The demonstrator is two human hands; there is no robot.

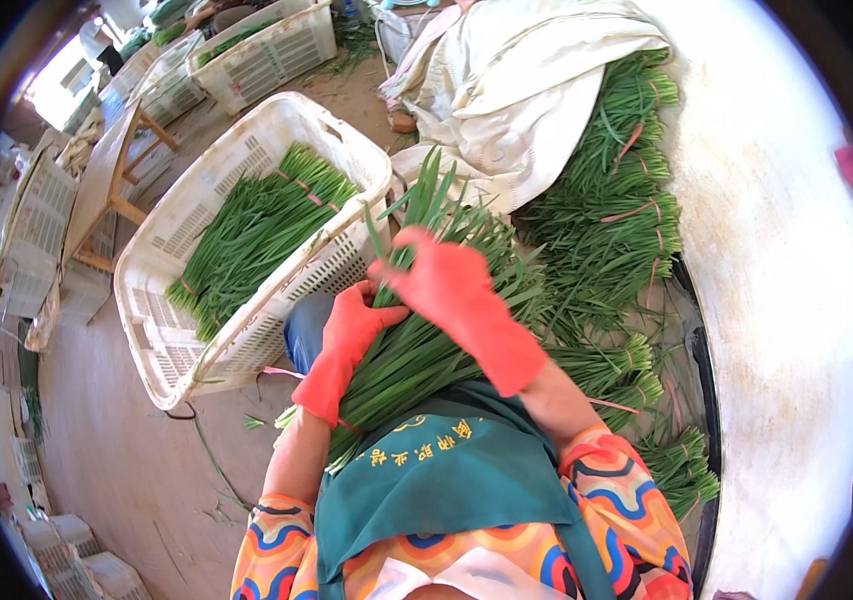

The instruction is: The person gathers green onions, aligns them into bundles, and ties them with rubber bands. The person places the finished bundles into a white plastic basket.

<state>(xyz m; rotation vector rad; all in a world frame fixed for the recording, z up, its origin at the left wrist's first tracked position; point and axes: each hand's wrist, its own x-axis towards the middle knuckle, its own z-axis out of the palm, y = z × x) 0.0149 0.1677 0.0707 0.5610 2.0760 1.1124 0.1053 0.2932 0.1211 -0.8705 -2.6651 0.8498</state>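
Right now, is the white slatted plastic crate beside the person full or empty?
Partly full: the white crate holds tied green chive bundles; its near end shows bare floor.

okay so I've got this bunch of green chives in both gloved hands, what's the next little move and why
Probably wrap a tie around the bunch of chives: left hand and right hand already grip it together, and the bunches in the white crate and the pile wear pink bands, while this one shows none.

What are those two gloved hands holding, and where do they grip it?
A bundle of green chives: left hand around its lower stalks, right hand over the middle.
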